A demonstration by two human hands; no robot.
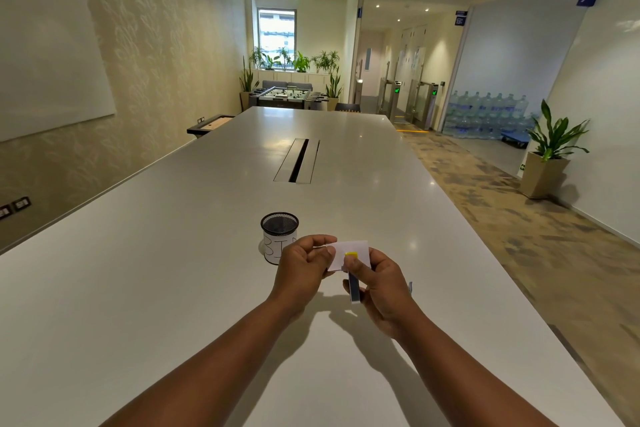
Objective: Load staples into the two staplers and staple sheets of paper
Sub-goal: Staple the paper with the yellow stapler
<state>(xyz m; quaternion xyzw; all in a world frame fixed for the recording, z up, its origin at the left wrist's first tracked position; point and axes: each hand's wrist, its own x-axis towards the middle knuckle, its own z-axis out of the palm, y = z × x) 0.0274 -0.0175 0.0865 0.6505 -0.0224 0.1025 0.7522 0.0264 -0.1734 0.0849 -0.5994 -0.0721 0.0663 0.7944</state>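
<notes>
— White paper point(349, 251), where? 
— Pinched by the left hand point(301, 269) above the surface point(138, 288), near a mesh cup point(279, 236). 
— Right hand point(379, 291)? 
— Gripping a yellow-tipped stapler point(354, 282) against the sheet.

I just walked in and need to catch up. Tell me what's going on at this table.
A person at a long white table is working with both hands. The left hand pinches a small piece of white paper by its left edge. The right hand grips a small stapler with a yellow tip, set at the paper's lower edge, seemingly stapling it. Just beyond the hands stands a black mesh cup with a handwritten paper label. No second stapler is visible.
</notes>
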